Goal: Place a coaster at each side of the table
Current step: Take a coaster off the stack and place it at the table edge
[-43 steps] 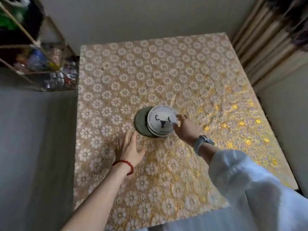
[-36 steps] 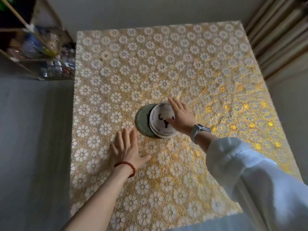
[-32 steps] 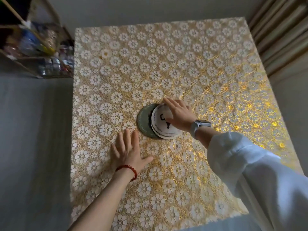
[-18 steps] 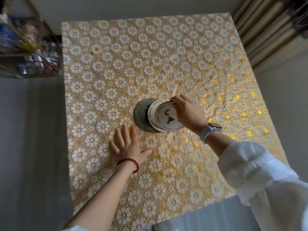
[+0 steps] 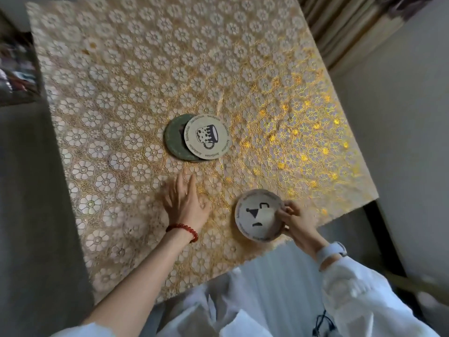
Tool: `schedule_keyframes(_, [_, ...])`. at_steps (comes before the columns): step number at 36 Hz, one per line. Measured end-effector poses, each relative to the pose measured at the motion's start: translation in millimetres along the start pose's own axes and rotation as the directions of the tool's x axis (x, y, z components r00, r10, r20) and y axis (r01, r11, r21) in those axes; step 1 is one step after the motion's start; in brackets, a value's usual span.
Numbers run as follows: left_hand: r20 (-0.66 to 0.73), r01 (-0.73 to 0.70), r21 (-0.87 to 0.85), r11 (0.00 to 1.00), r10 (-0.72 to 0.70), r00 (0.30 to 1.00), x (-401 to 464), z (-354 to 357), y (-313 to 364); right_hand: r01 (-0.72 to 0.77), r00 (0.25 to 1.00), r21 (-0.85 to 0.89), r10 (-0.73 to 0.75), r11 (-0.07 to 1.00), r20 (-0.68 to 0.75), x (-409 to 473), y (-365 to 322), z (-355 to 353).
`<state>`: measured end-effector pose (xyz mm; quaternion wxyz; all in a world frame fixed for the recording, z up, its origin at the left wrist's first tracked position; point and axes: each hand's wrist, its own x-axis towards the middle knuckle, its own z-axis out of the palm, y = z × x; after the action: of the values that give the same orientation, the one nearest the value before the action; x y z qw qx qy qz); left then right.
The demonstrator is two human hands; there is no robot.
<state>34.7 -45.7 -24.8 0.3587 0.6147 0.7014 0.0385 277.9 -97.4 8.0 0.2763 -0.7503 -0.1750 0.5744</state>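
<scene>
White coaster (image 5: 258,215) pinched by right hand (image 5: 297,222) near table (image 5: 315,147) edge.

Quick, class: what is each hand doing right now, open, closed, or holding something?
Left hand: open, flat on the tablecloth, holding nothing.
Right hand: closed on a white coaster near the table's near edge.

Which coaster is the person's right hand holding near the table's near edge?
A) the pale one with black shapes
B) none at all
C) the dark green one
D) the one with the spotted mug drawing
A: the right hand grips the pale coaster with black shapes; the green coaster and mug coaster lie mid-table.
</scene>
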Motion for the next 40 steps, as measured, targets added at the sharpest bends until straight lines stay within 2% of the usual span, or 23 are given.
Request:
schedule_keyframes(3, [0.091,-0.049,-0.049,0.998,0.053,0.994,-18.9,22.3,7.5,-0.008,1.0,-0.047,0.006,0.999,-0.031,0.2,11.6,-3.3])
schedule_keyframes(6, [0.12,-0.145,0.081,0.986,0.135,0.984,-38.2,44.1,9.5,0.031,0.996,-0.173,-0.046,0.984,-0.083,4.0,12.0,-2.7])
schedule_keyframes(8, [0.106,-0.2,0.175,0.964,0.184,0.977,-49.8,55.8,9.9,0.094,0.985,-0.377,-0.142,0.921,-0.102,6.9,8.3,-3.1])
schedule_keyframes(10, [0.124,-0.218,0.212,0.953,0.195,0.973,-59.6,65.4,11.7,0.16,0.972,-0.52,-0.224,0.839,-0.064,9.1,6.5,-5.0])
schedule_keyframes(15, [0.134,-0.198,0.296,0.935,0.164,0.977,-66.3,77.9,18.9,0.303,0.939,-0.641,-0.336,0.705,0.074,15.1,3.0,-10.8])
schedule_keyframes(20, [0.127,-0.177,0.329,0.927,0.143,0.982,-69.1,83.3,21.0,0.265,0.948,-0.753,-0.305,0.602,0.09,13.7,5.9,-13.4])
schedule_keyframes(28, [0.096,-0.153,0.292,0.944,0.13,0.987,-71.0,82.8,31.9,0.139,0.983,-0.582,-0.183,0.801,-0.017,-2.6,36.5,-19.1])
schedule_keyframes(31, [0.095,-0.153,0.284,0.947,0.131,0.987,-72.2,82.7,32.4,0.162,0.986,-0.653,-0.149,0.739,0.077,-7.4,38.5,-20.8])
schedule_keyframes(34, [0.113,-0.17,0.315,0.934,0.14,0.984,-74.5,83.7,29.8,0.211,0.969,-0.756,-0.237,0.62,0.076,-5.3,30.6,-27.8])
schedule_keyframes(37, [0.121,-0.176,0.33,0.928,0.143,0.982,-76.7,84.7,27.9,0.273,0.946,-0.698,-0.316,0.662,0.07,0.6,18.5,-31.7])
schedule_keyframes(40, [0.111,-0.167,0.338,0.926,0.136,0.984,-77.8,86.1,28.1,0.347,0.924,-0.687,-0.358,0.638,0.134,5.6,11.9,-27.6])
